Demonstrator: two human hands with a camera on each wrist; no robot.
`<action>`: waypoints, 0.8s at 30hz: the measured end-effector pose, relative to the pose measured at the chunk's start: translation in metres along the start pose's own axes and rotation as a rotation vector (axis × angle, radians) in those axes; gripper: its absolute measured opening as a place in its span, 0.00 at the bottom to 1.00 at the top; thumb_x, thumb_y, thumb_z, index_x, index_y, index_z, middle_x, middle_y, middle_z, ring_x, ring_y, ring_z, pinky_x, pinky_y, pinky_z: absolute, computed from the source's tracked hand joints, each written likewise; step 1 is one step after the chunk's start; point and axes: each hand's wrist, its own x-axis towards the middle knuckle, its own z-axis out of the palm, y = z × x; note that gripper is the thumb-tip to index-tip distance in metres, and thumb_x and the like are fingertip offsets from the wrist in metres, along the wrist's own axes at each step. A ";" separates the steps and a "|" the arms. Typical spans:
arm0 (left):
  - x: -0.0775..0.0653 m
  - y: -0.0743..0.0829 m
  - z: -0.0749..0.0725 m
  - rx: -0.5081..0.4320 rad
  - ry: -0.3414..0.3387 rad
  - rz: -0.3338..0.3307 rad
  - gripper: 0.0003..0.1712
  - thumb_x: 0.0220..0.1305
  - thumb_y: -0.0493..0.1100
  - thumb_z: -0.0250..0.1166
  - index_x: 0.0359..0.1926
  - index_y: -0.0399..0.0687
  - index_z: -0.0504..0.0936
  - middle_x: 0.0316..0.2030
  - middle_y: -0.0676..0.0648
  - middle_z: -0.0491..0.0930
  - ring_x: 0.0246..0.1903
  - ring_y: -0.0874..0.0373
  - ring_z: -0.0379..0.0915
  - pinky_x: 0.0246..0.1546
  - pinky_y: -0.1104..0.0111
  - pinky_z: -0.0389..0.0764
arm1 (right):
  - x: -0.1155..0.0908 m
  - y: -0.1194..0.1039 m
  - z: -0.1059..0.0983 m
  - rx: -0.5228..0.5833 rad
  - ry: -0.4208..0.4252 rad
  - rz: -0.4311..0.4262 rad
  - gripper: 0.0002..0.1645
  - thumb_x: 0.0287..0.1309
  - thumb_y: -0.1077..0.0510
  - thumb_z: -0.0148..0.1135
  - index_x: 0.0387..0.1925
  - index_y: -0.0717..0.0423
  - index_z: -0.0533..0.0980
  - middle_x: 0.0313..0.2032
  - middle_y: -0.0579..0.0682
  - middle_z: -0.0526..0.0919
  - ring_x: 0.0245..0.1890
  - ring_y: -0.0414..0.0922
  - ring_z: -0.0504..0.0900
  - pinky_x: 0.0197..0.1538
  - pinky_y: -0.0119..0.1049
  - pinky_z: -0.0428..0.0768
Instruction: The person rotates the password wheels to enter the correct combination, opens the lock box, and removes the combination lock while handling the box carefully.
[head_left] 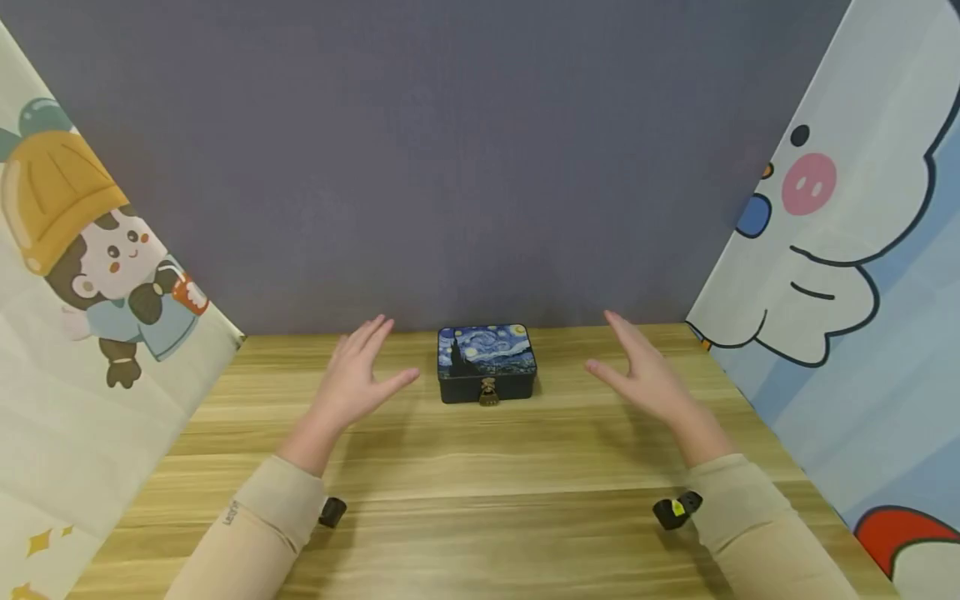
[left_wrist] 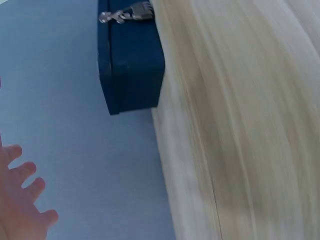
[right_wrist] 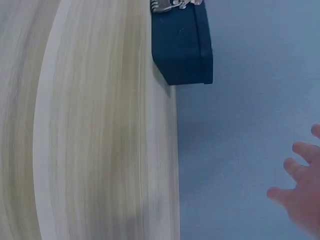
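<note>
flanking padlocked starry-night box [head_left: 487, 363], left hand [head_left: 357, 373] and right hand [head_left: 647, 375] hung, fingers apart; even two-sided grip seemed best.

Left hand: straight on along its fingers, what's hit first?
Likely the flat dark-grey back panel; the bare left hand points past the left side of the blue-topped dark rectangular box. Depth to the panel is unclear.

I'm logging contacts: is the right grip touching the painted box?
Apart: the head view plainly shows a strip of tabletop between the right grip and the painted box.
</note>
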 end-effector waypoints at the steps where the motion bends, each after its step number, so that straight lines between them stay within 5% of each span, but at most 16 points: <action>1: 0.000 0.002 0.001 -0.031 0.015 -0.004 0.58 0.62 0.77 0.60 0.80 0.50 0.54 0.79 0.45 0.50 0.77 0.42 0.44 0.73 0.43 0.42 | 0.000 -0.001 0.001 0.037 0.014 0.002 0.54 0.68 0.36 0.61 0.82 0.46 0.43 0.79 0.56 0.48 0.76 0.63 0.52 0.70 0.67 0.55; 12: -0.003 0.022 0.007 -0.432 0.084 -0.086 0.46 0.70 0.61 0.65 0.79 0.47 0.57 0.77 0.43 0.55 0.74 0.41 0.52 0.70 0.41 0.54 | 0.000 -0.009 0.009 0.402 0.151 -0.017 0.42 0.73 0.54 0.59 0.80 0.56 0.51 0.74 0.65 0.60 0.72 0.64 0.61 0.68 0.64 0.63; 16: -0.003 0.025 0.011 -0.504 0.104 -0.103 0.44 0.71 0.57 0.65 0.77 0.44 0.59 0.75 0.41 0.59 0.72 0.41 0.57 0.69 0.42 0.59 | 0.000 -0.013 0.014 0.586 0.188 -0.008 0.37 0.75 0.61 0.55 0.78 0.64 0.53 0.72 0.68 0.63 0.70 0.64 0.64 0.68 0.40 0.69; 19: -0.003 0.026 0.012 -0.575 0.120 -0.131 0.41 0.71 0.53 0.66 0.76 0.41 0.62 0.72 0.39 0.63 0.68 0.41 0.63 0.67 0.44 0.64 | -0.001 -0.016 0.016 0.692 0.191 0.037 0.34 0.78 0.59 0.51 0.77 0.66 0.54 0.70 0.67 0.65 0.66 0.55 0.71 0.60 0.28 0.73; 24: -0.003 0.029 0.015 -0.729 0.143 -0.197 0.36 0.70 0.48 0.67 0.71 0.37 0.67 0.66 0.37 0.70 0.62 0.41 0.71 0.62 0.47 0.71 | -0.003 -0.019 0.020 0.843 0.156 0.143 0.35 0.80 0.49 0.46 0.77 0.63 0.53 0.69 0.63 0.65 0.59 0.43 0.75 0.60 0.45 0.78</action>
